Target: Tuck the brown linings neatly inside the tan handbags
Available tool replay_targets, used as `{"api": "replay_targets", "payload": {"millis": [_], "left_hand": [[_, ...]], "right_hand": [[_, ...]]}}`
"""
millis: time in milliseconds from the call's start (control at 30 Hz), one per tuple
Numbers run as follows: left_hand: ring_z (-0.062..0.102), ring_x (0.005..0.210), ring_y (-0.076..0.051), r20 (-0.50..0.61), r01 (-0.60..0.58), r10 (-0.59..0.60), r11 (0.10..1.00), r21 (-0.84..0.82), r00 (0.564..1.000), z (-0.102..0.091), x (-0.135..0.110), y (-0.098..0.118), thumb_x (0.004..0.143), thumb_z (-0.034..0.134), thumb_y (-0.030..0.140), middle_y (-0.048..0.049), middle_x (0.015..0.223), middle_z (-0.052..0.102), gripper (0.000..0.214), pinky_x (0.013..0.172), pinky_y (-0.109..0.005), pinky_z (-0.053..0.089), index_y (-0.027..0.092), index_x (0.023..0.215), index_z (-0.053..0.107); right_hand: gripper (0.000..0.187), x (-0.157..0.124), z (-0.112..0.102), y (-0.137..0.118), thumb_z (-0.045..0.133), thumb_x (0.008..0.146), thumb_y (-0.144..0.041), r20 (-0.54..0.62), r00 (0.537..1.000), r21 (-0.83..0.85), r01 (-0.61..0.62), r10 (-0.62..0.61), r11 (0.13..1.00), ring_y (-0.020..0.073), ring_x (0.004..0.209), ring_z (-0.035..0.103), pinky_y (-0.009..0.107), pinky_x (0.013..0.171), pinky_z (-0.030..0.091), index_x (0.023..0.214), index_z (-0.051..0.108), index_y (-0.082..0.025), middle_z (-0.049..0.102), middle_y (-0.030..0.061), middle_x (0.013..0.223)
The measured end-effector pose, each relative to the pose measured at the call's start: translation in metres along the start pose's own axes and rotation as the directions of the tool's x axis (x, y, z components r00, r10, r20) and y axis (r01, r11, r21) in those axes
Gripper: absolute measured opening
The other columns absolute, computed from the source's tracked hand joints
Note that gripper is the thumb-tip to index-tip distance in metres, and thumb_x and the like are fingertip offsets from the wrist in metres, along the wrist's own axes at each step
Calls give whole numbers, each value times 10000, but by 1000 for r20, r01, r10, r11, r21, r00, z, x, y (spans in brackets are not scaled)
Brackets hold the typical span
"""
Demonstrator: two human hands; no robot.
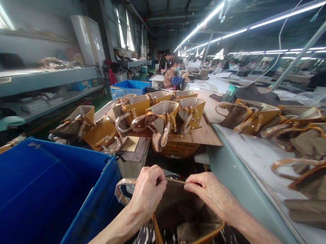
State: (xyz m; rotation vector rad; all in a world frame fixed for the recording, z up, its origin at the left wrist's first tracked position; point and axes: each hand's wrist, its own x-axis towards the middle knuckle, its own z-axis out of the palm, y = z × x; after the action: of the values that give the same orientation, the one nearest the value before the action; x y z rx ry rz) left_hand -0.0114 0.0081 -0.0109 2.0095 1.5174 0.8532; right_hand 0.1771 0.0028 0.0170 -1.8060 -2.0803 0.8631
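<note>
On my lap rests a tan handbag [193,243] with a brown lining, its mouth facing up. My left hand [149,187] pinches the far rim of this bag near its left side. Farther right along the same rim, my right hand [206,190] grips the edge between thumb and fingers. A curved handle wrapped in clear plastic [123,191] sticks out past my left hand. Inside the bag, a flap of brown lining [197,232] shows. The lower part of the bag is out of frame.
A large blue bin [78,158] stands at my left. Ahead, several similar tan bags [165,112] sit on a board [209,135] above an orange plastic basket [176,149]. More bags [260,116] line the worktable [247,160] at right. Farther back, a person [169,78] sits near another blue bin [129,89].
</note>
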Motion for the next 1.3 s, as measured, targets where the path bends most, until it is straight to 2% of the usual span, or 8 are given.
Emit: {"api": "replay_targets", "payload": {"millis": [267,400,567,667,767,933,1100,1300], "left_hand": [[446,670,-123,22,6,-7,997,80,1000,1,0,10,680,447,23,22,645,536,181,649,-241,304,161,565,425],[443,678,-129,22,20,-22,994,107,1000,2,-2,14,699,441,29,17,660,542,181,641,-245,299,161,575,445],[425,660,-133,3,15,-15,994,110,1000,2,-5,13,720,430,46,16,663,538,176,629,-256,290,168,595,455],[422,649,-133,-10,33,-32,995,97,999,1,-10,11,735,424,61,18,657,517,169,629,-259,296,174,610,430],[445,676,-134,-10,63,-63,997,38,998,-5,-16,10,709,439,60,25,702,503,129,631,-252,315,189,708,438],[494,903,-166,-35,94,-94,996,7,995,-29,-18,6,662,486,79,-8,938,551,325,769,-266,355,208,960,499],[501,724,-163,198,244,-251,968,57,947,-50,-4,1,671,562,248,15,722,564,121,627,-254,336,202,758,632],[378,526,-96,413,321,-230,933,-165,881,-52,3,-7,692,516,308,40,534,434,220,475,-211,251,145,689,663]], "right_hand": [[200,1,-4,-6,549,786,-273,-25,1000,-204,-13,9,979,157,666,566,233,571,292,624,656,-223,630,-9,608],[209,4,1,-15,519,810,-241,-12,999,-211,30,-34,977,159,683,598,236,583,299,675,679,-244,672,3,659],[238,6,11,-33,484,838,-229,-19,986,-177,161,-167,971,161,711,624,237,582,298,703,679,-252,700,12,709],[229,6,17,-37,476,842,-222,-43,984,-171,165,-174,971,157,690,625,237,563,289,723,668,-257,698,4,705],[226,6,21,-34,478,842,-221,-39,986,-153,152,-160,976,142,656,615,230,558,285,714,659,-261,680,-13,663],[239,7,22,-29,483,841,-238,-52,991,-180,112,-124,977,136,622,586,233,554,269,654,633,-248,652,-19,617],[286,7,22,-32,465,852,-259,-42,992,-195,111,-121,975,118,557,526,236,539,250,603,600,-226,601,-24,563],[290,0,21,-37,481,839,-288,-25,994,-155,104,-109,982,105,554,474,238,540,233,581,586,-209,531,-41,528]]}}
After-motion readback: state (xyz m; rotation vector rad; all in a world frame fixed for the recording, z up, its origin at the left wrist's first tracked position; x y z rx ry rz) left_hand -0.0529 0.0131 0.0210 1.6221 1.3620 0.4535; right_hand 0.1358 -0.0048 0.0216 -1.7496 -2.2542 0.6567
